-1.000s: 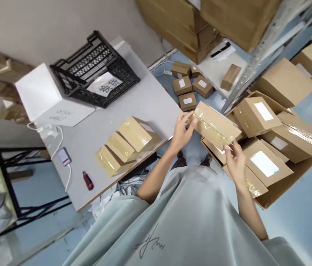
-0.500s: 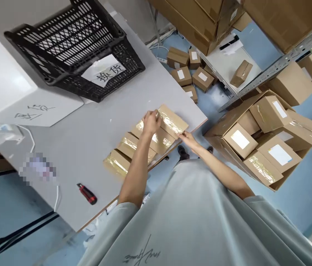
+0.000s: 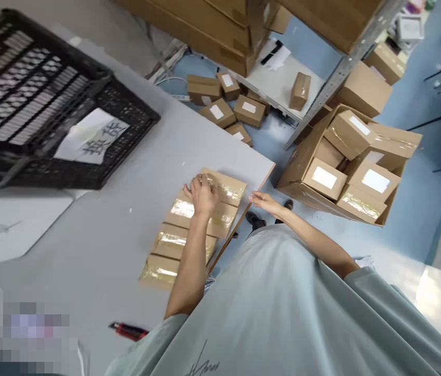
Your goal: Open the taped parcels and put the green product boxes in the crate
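Several taped cardboard boxes lie side by side in a row along the front edge of the grey table. My left hand [image 3: 203, 196] rests on top of the far end box [image 3: 228, 186], fingers bent and somewhat apart, not wrapped round it. Part of that box and of the neighbouring box [image 3: 223, 215] is hidden under this hand and forearm. Closer to me are another taped box [image 3: 169, 236] and the near end box [image 3: 159, 269]. Just off the table edge, my right hand [image 3: 265, 201] is held with fingers stretched out, apart from the boxes and holding nothing.
A black plastic crate [image 3: 126, 130] with a paper label stands at the left on the table [image 3: 126, 235]. A red utility knife [image 3: 129, 331] lies near my left sleeve. At right, a large open carton [image 3: 294, 169] holds several boxes. More small boxes [image 3: 249, 110] sit on the floor beyond.
My right hand has let go of the end box and drawn back off it. That box now lies in line with the row, my left hand on it. The view has shifted right.
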### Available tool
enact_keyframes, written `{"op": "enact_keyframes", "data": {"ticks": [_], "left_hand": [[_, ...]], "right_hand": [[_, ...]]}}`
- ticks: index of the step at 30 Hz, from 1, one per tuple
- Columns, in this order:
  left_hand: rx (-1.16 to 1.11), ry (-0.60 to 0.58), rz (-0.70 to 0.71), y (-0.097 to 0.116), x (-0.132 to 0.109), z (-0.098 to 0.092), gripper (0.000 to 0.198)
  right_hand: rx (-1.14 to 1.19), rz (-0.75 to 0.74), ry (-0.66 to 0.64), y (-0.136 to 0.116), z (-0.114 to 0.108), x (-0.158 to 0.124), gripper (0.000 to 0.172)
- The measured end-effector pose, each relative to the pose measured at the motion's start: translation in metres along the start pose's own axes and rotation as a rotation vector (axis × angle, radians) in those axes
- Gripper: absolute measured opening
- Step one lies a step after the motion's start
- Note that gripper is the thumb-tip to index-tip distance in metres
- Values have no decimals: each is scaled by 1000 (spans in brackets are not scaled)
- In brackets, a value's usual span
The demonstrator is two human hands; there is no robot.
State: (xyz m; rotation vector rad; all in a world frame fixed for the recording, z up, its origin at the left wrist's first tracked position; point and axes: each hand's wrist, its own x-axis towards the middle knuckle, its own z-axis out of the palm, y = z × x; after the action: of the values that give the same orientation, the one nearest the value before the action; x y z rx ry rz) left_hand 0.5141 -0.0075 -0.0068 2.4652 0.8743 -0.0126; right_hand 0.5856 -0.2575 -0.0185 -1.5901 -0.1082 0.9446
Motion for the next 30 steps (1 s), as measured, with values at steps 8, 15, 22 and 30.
{"op": "enact_keyframes", "data": {"ticks": [8,15,22,30], "left_hand": [[-242,-122,387,130,-27,69,52],[-280,-359,645,243,-63,136,46],[-249,-559,696,337,-95,217,46],[-222,-661,600,401,-119,287,59]], "right_hand": [[218,50,379,4,-151,-93,52],[152,-5,764,46,-273,-174,65],[87,17,1045,104,-378,-221,85],[61,62,1045,144,-464,-225,87]]}}
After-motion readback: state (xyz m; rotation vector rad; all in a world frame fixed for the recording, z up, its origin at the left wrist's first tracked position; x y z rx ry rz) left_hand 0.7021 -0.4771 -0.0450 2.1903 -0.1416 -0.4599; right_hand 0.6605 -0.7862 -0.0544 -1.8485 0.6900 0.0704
